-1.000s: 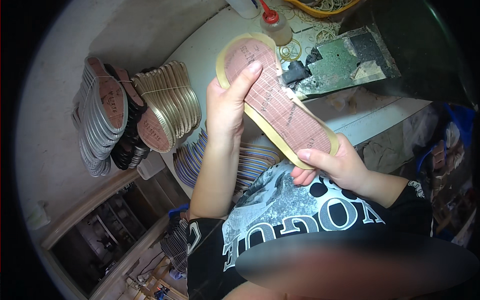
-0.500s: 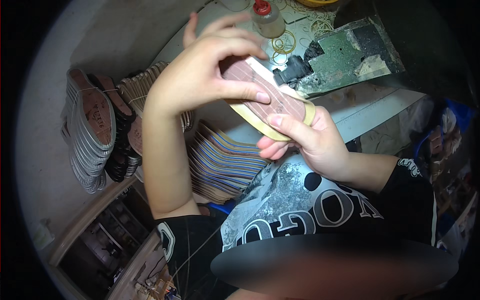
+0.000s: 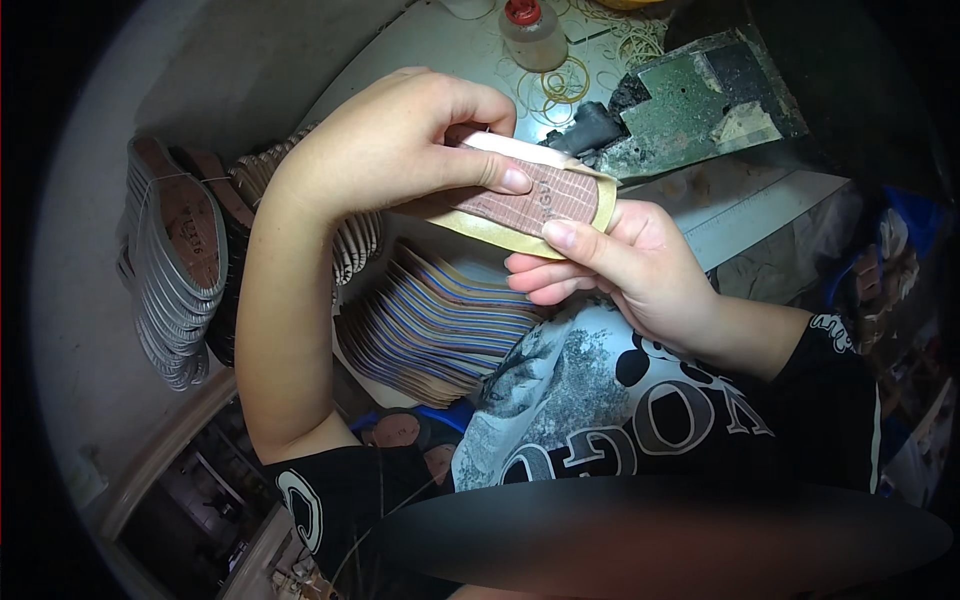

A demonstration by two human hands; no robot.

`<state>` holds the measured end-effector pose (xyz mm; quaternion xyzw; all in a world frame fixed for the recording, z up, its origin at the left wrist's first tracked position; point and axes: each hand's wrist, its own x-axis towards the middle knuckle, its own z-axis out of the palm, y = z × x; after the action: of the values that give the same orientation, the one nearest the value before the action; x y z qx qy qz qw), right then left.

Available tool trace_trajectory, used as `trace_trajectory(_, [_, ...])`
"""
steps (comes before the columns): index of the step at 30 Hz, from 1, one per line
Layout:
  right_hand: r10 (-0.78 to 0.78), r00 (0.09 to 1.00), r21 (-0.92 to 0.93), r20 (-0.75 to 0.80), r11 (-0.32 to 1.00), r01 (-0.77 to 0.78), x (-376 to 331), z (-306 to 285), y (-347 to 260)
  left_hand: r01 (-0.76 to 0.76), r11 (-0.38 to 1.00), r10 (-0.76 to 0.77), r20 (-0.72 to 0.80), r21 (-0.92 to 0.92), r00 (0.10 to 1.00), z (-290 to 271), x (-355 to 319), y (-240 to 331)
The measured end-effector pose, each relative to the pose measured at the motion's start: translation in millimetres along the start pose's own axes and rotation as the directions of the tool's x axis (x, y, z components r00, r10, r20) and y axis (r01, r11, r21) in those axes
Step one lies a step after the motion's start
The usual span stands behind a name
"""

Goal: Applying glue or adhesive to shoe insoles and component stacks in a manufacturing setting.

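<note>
A pale work table (image 3: pixel 440 50) sits at the top of the head view, with shoe parts piled all around it. On the table stands a small clear bottle with a red cap (image 3: pixel 532 32). Yellow rubber bands (image 3: pixel 560 85) lie just beside it. A green, dirty metal plate (image 3: pixel 700 105) lies near them on the right.

The person holds a shoe insole (image 3: pixel 530 200) up in front of the chest, between both hands. The insole is reddish brown on top with a yellow edge. The left hand (image 3: pixel 400 150) comes over it from above. Its fingers are curled around the insole, and the thumb presses flat on the top. The right hand (image 3: pixel 630 265) holds the rounded end from below. Its thumb lies on the yellow edge, and the other fingers are bent underneath.

To the left, a stack of grey-edged soles (image 3: pixel 175 260) leans on its side. Under the arms, a fan of blue and tan striped insoles (image 3: pixel 440 330) spreads out. The person wears a black shirt with a grey print (image 3: pixel 600 400).
</note>
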<state>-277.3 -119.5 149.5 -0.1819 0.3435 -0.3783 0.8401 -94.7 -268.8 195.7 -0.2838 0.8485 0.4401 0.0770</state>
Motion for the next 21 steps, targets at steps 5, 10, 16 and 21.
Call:
trace_trajectory(5, [-0.003,1.0,-0.007,0.005,1.0,0.003,3,-1,2,0.142,0.989,-0.143,-0.036,-0.039,0.989,9,-10,4])
trace_trajectory(10, [-0.043,0.999,-0.059,0.012,0.997,0.044,8,-3,0,0.338,0.938,-0.344,-0.081,-0.082,0.936,20,-21,16])
trace_trajectory(16, [-0.084,0.996,-0.107,-0.004,0.991,0.083,12,-8,-2,0.42,0.875,-0.449,-0.081,-0.24,0.89,34,-28,20])
trace_trajectory(21, [-0.095,0.995,-0.146,0.043,0.984,0.101,36,-11,-2,0.443,0.782,-0.533,-0.101,-0.437,0.84,43,-31,5])
